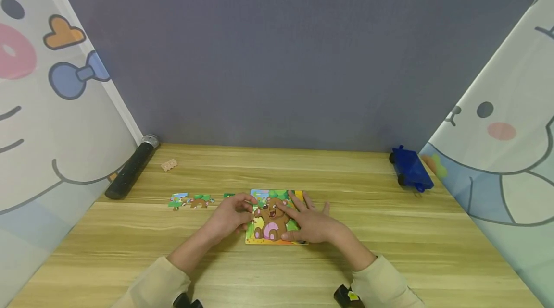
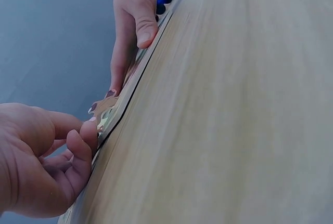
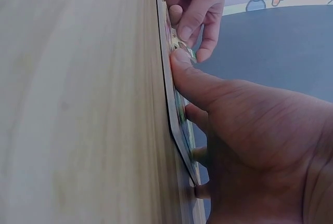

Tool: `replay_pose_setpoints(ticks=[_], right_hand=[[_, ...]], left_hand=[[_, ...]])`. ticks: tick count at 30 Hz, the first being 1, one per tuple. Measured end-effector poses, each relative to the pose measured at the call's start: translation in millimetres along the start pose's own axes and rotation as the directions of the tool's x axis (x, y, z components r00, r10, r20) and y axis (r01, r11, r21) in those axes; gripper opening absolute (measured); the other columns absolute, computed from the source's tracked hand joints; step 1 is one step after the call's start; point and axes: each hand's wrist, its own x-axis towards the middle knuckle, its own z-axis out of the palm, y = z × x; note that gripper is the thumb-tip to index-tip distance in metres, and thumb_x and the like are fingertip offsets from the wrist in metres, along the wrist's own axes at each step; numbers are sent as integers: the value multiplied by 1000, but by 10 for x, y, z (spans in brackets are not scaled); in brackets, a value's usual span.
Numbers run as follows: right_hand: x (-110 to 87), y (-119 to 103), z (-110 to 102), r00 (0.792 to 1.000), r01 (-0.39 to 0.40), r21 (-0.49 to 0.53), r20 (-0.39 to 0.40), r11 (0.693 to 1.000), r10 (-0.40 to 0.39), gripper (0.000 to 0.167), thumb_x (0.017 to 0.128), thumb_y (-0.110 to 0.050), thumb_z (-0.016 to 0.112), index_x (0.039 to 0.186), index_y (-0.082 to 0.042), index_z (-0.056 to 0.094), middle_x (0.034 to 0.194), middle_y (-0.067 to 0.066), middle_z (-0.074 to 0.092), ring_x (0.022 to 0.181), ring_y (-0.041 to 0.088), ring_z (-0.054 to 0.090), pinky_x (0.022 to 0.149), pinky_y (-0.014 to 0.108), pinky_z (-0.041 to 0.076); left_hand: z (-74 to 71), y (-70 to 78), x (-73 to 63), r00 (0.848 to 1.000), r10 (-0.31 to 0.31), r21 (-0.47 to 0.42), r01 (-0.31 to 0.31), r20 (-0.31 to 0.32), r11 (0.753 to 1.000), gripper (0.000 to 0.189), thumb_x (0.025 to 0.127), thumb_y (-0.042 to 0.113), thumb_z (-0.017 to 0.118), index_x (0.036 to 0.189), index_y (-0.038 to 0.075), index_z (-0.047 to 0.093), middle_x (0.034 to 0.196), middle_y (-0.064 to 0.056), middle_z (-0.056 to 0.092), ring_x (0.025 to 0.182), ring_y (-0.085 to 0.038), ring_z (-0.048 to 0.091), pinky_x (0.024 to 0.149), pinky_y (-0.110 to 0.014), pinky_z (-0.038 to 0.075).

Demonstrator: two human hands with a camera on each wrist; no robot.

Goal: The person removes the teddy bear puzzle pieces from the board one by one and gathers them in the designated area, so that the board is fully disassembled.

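A bear jigsaw puzzle (image 1: 271, 231) lies flat on the wooden table in front of me. At its left edge my left hand (image 1: 229, 214) pinches a puzzle piece (image 2: 105, 103) between thumb and fingertips. In the left wrist view that piece stands tilted up from the board, partly covered by the fingers. Spread across the puzzle's right side is my right hand (image 1: 313, 224), its fingers straight and touching the picture and the right border. The right wrist view shows the right thumb (image 3: 182, 60) close to the left fingertips.
Joined loose puzzle pieces (image 1: 200, 201) and a bit of puzzle (image 1: 178, 199) lie to the left; a green piece (image 1: 228, 195) sits just behind the left hand. Farther back are a pale piece (image 1: 169, 165) and a microphone (image 1: 134, 166). A blue toy cart (image 1: 411, 168) stands back right.
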Motion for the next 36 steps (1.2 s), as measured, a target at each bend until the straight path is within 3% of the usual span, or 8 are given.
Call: replay_pose_setpoints(ticks=[7, 16, 23, 36], right_hand=[[-5, 5, -7, 1000, -8, -2, 0, 1000, 8, 84, 92, -64, 60, 162, -40, 20, 169, 6, 2, 151, 45, 0, 96, 89, 6], [5, 17, -4, 1000, -2, -7, -1, 1000, 2, 85, 92, -64, 60, 162, -39, 19, 169, 7, 3, 151, 46, 1, 95, 89, 7], [2, 9, 4, 1000, -1, 1, 4, 1000, 1, 85, 92, -64, 60, 162, -38, 21, 169, 6, 3, 151, 45, 0, 95, 89, 5], [4, 21, 19, 1000, 10, -1, -2, 1000, -10, 85, 92, -66, 58, 162, -37, 20, 169, 7, 2, 151, 45, 0, 94, 90, 4]], left_hand=[[38, 6, 20, 999, -11, 10, 11, -32, 1000, 25, 92, -10, 62, 115, 1, 60, 97, -12, 57, 61, -17, 54, 47, -20, 41], [35, 8, 28, 996, -42, -63, 37, -83, 997, 26, 94, -6, 64, 119, -1, 60, 97, -13, 58, 61, -17, 54, 48, -20, 42], [-28, 17, -4, 994, -68, -118, 57, -89, 991, 28, 97, 4, 66, 124, 0, 59, 104, -14, 59, 63, -16, 55, 51, -21, 43], [-167, 30, -74, 988, -89, -83, 78, -127, 993, 27, 98, 5, 63, 125, 1, 61, 104, -13, 61, 64, -16, 55, 50, -21, 41]])
